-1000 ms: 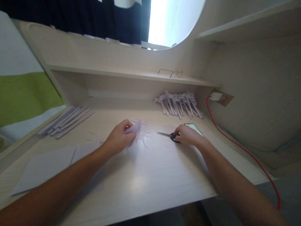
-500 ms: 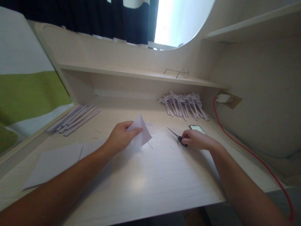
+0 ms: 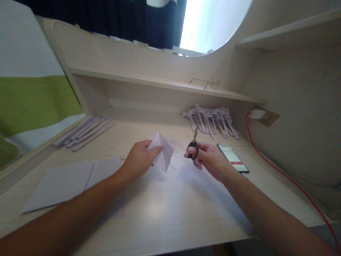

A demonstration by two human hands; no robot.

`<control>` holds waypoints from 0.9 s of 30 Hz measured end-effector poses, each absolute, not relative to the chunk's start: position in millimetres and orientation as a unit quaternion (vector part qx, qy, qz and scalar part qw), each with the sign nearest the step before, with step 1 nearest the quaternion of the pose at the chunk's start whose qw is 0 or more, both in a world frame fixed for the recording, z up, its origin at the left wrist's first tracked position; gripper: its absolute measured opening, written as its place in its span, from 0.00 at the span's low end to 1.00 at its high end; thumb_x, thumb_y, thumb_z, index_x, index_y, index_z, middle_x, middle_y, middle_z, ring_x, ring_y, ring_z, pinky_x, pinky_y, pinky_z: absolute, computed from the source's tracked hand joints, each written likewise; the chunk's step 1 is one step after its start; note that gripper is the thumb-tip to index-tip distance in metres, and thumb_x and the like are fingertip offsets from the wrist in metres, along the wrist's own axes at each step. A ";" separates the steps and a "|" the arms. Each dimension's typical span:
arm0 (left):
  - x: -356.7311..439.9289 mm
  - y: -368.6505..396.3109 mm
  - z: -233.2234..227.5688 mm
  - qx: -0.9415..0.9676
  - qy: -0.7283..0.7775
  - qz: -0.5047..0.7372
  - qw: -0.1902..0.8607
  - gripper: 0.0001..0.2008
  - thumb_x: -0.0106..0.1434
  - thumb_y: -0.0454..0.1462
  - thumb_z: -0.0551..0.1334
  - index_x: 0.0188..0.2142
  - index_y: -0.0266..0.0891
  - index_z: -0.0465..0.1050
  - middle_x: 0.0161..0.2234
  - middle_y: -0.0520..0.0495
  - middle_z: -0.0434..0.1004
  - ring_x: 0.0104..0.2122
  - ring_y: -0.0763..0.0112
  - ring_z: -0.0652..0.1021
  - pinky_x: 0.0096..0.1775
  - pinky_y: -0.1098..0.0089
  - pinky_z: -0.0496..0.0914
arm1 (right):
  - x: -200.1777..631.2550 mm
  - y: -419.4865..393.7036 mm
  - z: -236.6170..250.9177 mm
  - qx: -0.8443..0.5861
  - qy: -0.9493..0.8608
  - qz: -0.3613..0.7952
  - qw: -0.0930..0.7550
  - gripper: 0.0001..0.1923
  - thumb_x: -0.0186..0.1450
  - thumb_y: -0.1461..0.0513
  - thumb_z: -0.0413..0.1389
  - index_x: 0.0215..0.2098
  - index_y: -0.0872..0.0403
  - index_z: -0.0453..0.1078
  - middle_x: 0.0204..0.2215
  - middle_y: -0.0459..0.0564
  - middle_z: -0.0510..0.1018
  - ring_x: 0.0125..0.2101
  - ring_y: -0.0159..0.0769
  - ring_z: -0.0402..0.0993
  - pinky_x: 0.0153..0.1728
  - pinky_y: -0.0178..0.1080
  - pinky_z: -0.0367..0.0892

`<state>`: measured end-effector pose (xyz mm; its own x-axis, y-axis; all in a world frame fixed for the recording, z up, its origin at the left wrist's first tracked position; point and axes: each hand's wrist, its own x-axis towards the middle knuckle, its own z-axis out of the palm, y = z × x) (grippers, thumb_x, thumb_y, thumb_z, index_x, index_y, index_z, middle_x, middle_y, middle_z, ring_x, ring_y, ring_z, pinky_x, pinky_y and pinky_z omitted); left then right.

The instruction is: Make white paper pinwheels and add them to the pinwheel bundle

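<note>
My left hand (image 3: 142, 156) pinches a small folded piece of white paper (image 3: 164, 156) between thumb and fingers, above the desk. To its right, my right hand (image 3: 207, 156) grips a pair of black-handled scissors (image 3: 193, 149), fingers at the loops. The blades point up and away from me and look closed. A gap separates the scissors from the folded paper. Thin paper scraps (image 3: 170, 142) lie on the desk just behind the paper.
White paper sheets (image 3: 61, 181) lie at left, with rolled paper sticks (image 3: 85, 133) behind them. Paper pinwheels on sticks (image 3: 210, 119) are piled at the back right. A phone (image 3: 234, 160) lies beside my right arm. Glasses (image 3: 210, 84) rest on the shelf; a red cable (image 3: 282, 169) runs along the right.
My right hand has lifted the scissors off the desk and moved left, turning the blades upward. The phone is more exposed. The folded paper has tilted slightly in my left hand.
</note>
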<state>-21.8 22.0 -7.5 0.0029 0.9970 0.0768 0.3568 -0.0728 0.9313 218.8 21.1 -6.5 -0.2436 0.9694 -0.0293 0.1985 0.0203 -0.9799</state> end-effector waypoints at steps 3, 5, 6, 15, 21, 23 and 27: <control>-19.8 20.7 -8.3 0.596 0.568 0.423 0.379 0.14 0.57 0.45 0.64 0.28 0.35 0.78 0.19 0.50 0.74 0.19 0.69 0.72 0.21 0.72 0.64 | 195.6 10.6 5.2 -0.458 -0.554 0.531 0.449 0.22 0.51 0.52 0.73 0.30 0.53 0.67 0.21 0.40 0.73 0.16 0.24 0.58 0.18 0.33 0.53; -18.7 18.8 -8.5 0.596 0.566 0.423 0.381 0.14 0.57 0.46 0.64 0.28 0.35 0.78 0.19 0.51 0.72 0.19 0.69 0.72 0.21 0.72 0.63 | 183.5 6.1 5.3 -0.453 -0.552 0.506 0.484 0.26 0.45 0.56 0.77 0.30 0.52 0.65 0.21 0.38 0.71 0.20 0.26 0.63 0.21 0.32 0.58; -18.1 17.4 -8.2 0.596 0.565 0.423 0.384 0.15 0.57 0.46 0.64 0.29 0.35 0.78 0.19 0.51 0.73 0.20 0.68 0.73 0.22 0.72 0.64 | 179.3 4.7 3.3 -0.450 -0.560 0.492 0.492 0.28 0.44 0.57 0.77 0.30 0.51 0.64 0.22 0.38 0.72 0.23 0.28 0.66 0.24 0.32 0.61; -15.8 1.8 -2.5 0.613 0.477 0.417 0.472 0.16 0.61 0.48 0.64 0.30 0.37 0.78 0.23 0.49 0.76 0.23 0.68 0.74 0.25 0.71 0.66 | 186.4 8.9 -14.9 -0.483 -0.512 0.468 0.534 0.21 0.49 0.60 0.71 0.33 0.50 0.63 0.23 0.37 0.71 0.23 0.29 0.65 0.25 0.33 0.60; -18.2 8.1 -6.9 0.631 0.455 0.395 0.489 0.17 0.61 0.48 0.63 0.28 0.36 0.78 0.22 0.49 0.75 0.22 0.70 0.72 0.26 0.71 0.68 | 194.4 14.0 -19.2 -0.479 -0.496 0.492 0.532 0.21 0.49 0.59 0.71 0.33 0.51 0.65 0.25 0.40 0.74 0.25 0.30 0.69 0.28 0.35 0.63; -20.8 11.2 -6.4 0.627 0.480 0.406 0.460 0.16 0.62 0.47 0.62 0.27 0.37 0.77 0.21 0.50 0.73 0.21 0.70 0.72 0.25 0.71 0.67 | 195.4 13.6 -16.1 -0.489 -0.517 0.499 0.496 0.21 0.50 0.56 0.71 0.32 0.52 0.66 0.23 0.41 0.75 0.24 0.31 0.69 0.27 0.35 0.62; -29.6 17.3 3.0 0.600 0.542 0.452 0.376 0.16 0.62 0.45 0.61 0.23 0.38 0.73 0.17 0.52 0.70 0.18 0.70 0.71 0.22 0.71 0.65 | 196.6 7.1 -6.1 -0.512 -0.566 0.497 0.413 0.19 0.55 0.50 0.69 0.30 0.53 0.68 0.20 0.41 0.72 0.21 0.30 0.64 0.26 0.36 0.59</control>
